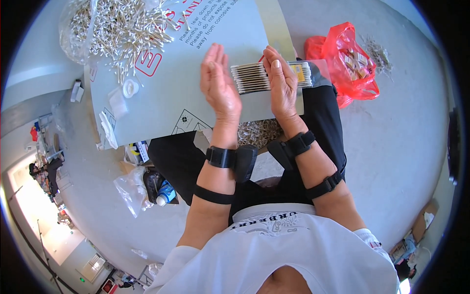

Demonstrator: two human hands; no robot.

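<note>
A flat row of cotton swabs (247, 78) with dark sticks lies across the right part of the sheet-covered table (161, 93). Its right end is in a clear plastic sleeve (320, 72) with a yellow label (300, 73). My right hand (283, 88) is edge-down over the middle of the row, fingers stretched and thumb uppermost, hiding part of it; whether it presses on the swabs I cannot tell. Just left of the row, my left hand (219, 88) is held with fingers extended and nothing in it, palm toward the right.
Loose cotton swabs (122, 29) spill from a clear bag at the far left. A white round lid-like piece (130, 88) lies below them. A red plastic bag (342, 63) with small packs stands right of the table. More swabs (259, 132) sit beneath the near edge, between my forearms.
</note>
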